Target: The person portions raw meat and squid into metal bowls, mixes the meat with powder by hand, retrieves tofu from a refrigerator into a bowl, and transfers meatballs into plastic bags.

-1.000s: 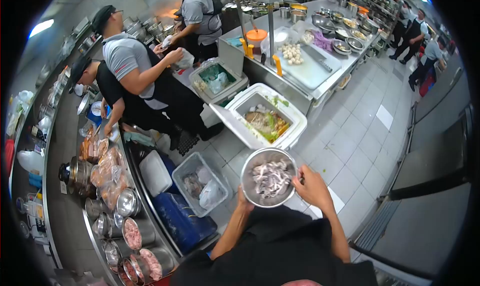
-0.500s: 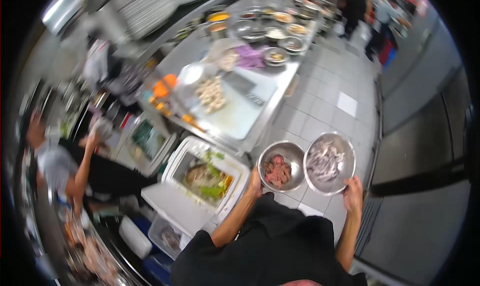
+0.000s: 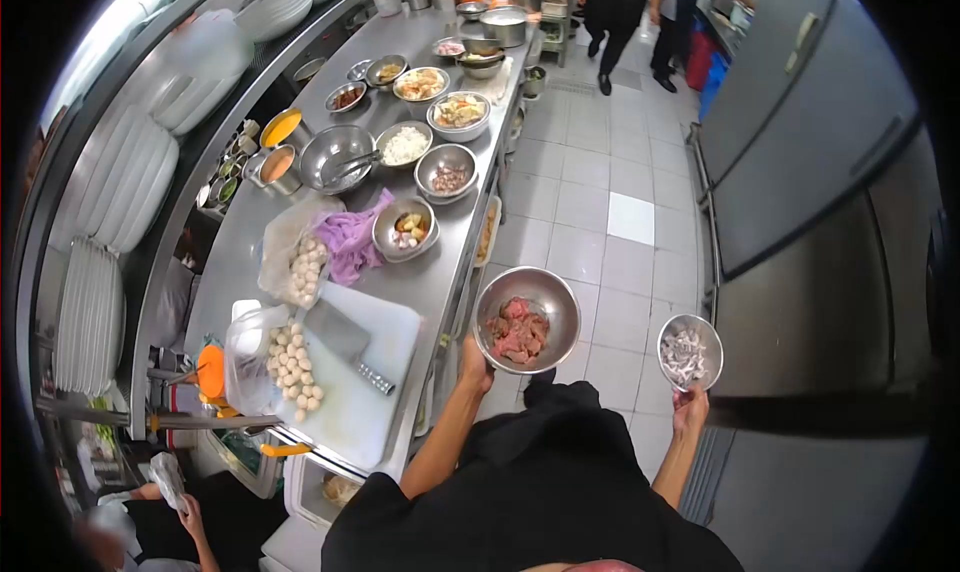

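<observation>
My left hand (image 3: 476, 366) grips the lower left rim of a steel bowl (image 3: 560, 302) with chunks of red meat (image 3: 517, 330) in it. Farther right, my right hand (image 3: 690, 410) is closed on the lower edge of a smaller-looking steel bowl (image 3: 713, 356) with pale, purplish strips (image 3: 684, 358) inside. The two bowls are apart, both over the tiled floor. Left of the meat bowl, a cleaver (image 3: 337, 333) and round whitish balls (image 3: 292, 370) lie on a white cutting board (image 3: 352, 434).
A long steel counter (image 3: 235, 262) carries several food bowls, a purple cloth (image 3: 352, 237) and pots. Steel refrigerators (image 3: 800, 172) line the right side. Two people stand in the aisle (image 3: 575, 222) ahead; another person's hand (image 3: 190, 517) shows at lower left. Plates (image 3: 90, 317) fill the left shelf.
The view has turned right, toward the aisle. The meat bowl, unseen at first, is in my left hand. The bowl of strips has moved right, away from it, in my right hand.
</observation>
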Action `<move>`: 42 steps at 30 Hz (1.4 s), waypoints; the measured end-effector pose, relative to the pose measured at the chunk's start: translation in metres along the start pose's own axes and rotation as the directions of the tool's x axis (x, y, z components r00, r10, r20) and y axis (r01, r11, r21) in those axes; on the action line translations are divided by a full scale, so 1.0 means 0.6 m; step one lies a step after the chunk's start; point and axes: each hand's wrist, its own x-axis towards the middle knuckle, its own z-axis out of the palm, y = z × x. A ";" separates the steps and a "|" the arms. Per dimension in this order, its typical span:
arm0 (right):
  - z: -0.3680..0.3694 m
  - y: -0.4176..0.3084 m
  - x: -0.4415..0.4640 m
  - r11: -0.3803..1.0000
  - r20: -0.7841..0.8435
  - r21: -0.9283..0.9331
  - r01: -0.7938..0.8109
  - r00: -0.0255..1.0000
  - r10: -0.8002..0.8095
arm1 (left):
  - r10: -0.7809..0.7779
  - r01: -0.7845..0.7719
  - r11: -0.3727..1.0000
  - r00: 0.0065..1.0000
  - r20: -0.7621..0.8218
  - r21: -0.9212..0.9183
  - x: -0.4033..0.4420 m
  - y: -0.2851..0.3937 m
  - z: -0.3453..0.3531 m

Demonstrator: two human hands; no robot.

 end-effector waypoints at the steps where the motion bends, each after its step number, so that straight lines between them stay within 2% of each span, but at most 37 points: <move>1: 0.043 -0.010 0.039 1.000 0.017 -0.025 -0.010 1.000 0.011 | 0.009 -0.010 1.000 1.000 -0.026 -0.017 0.032 0.002 0.015; 3: 0.151 -0.027 0.116 1.000 0.087 -0.029 -0.007 0.996 0.009 | -0.008 0.008 1.000 1.000 0.010 0.005 0.098 0.013 0.033; 5: 0.271 -0.056 0.163 0.999 0.166 -0.032 -0.033 0.985 0.038 | 0.023 -0.025 0.999 0.999 -0.042 -0.036 0.148 0.031 0.069; 7: 0.393 -0.081 0.207 1.000 0.365 -0.031 0.002 0.931 0.010 | 0.045 -0.050 0.996 0.996 -0.072 -0.078 0.211 0.054 0.116; 8: 0.451 -0.091 0.226 0.999 0.374 -0.037 0.003 0.927 0.011 | 0.057 -0.064 0.996 0.993 -0.102 -0.067 0.240 0.067 0.141; 10: 0.556 -0.103 0.260 1.000 0.497 -0.003 -0.011 0.868 0.011 | 0.069 -0.078 0.995 0.988 -0.138 -0.064 0.312 0.079 0.172; 13: 0.696 -0.116 0.303 1.000 0.546 -0.021 -0.009 0.838 0.019 | 0.022 -0.032 0.991 0.997 -0.078 -0.133 0.446 0.095 0.194; 15: 0.765 -0.103 0.360 1.000 0.541 -0.021 -0.021 0.840 0.029 | 0.082 -0.086 0.993 0.995 -0.056 -0.075 0.537 0.105 0.214; 17: 0.849 -0.108 0.417 1.000 0.540 -0.011 -0.012 0.842 0.016 | 0.059 -0.065 0.995 0.995 -0.079 -0.072 0.642 0.134 0.249; 19: 0.887 -0.122 0.443 0.989 0.471 -0.147 -0.020 0.878 0.088 | -0.015 0.005 0.997 0.993 -0.121 -0.081 0.717 0.148 0.292; 21: 0.942 -0.146 0.487 0.988 0.449 -0.155 -0.013 0.890 0.082 | -0.023 0.023 0.996 1.000 -0.002 -0.088 0.814 0.181 0.337; 22: 0.961 -0.155 0.503 0.990 0.451 -0.138 0.005 0.891 0.058 | -0.033 0.032 0.995 0.999 0.000 -0.094 0.855 0.196 0.365; 24: 1.010 -0.170 0.536 0.992 0.480 -0.116 0.044 0.877 0.017 | -0.049 0.048 0.994 0.999 -0.007 -0.096 0.947 0.216 0.412; 26: 1.068 -0.189 0.563 0.991 0.476 -0.115 0.063 0.879 -0.001 | 0.032 -0.033 0.999 0.997 -0.067 -0.013 1.050 0.217 0.437; 29: 1.157 -0.213 0.626 0.988 0.485 -0.131 0.078 0.875 -0.005 | -0.001 0.000 1.000 0.993 -0.121 -0.008 1.147 0.257 0.502; 33: 1.295 -0.228 0.742 0.984 0.579 -0.168 0.064 0.814 0.046 | 0.013 -0.039 0.995 0.961 -0.278 -0.087 1.291 0.266 0.537; 35: 1.366 -0.240 0.778 0.966 0.636 -0.233 0.112 0.769 0.064 | 0.003 -0.039 0.993 0.949 -0.314 -0.110 1.315 0.276 0.557; 37: 1.450 -0.242 0.841 0.966 0.708 -0.255 0.045 0.689 0.155 | 0.185 -0.180 0.983 0.957 -0.225 0.041 1.336 0.322 0.613; 38: 1.513 -0.256 0.852 0.965 0.750 -0.249 0.078 0.646 0.141 | 0.118 -0.193 0.974 0.876 -0.467 -0.117 1.373 0.306 0.605; 39: 1.567 -0.269 0.861 0.960 0.780 -0.259 0.105 0.609 0.144 | 0.109 -0.189 0.975 0.869 -0.482 -0.119 1.383 0.281 0.588; 41: 1.689 -0.289 0.893 0.946 0.820 -0.299 0.127 0.541 0.186 | 0.207 -0.307 0.943 0.848 -0.488 -0.132 1.425 0.271 0.571; 42: 1.755 -0.286 0.918 0.943 0.848 -0.294 0.156 0.497 0.182 | 0.206 -0.311 0.941 0.840 -0.502 -0.135 1.436 0.272 0.575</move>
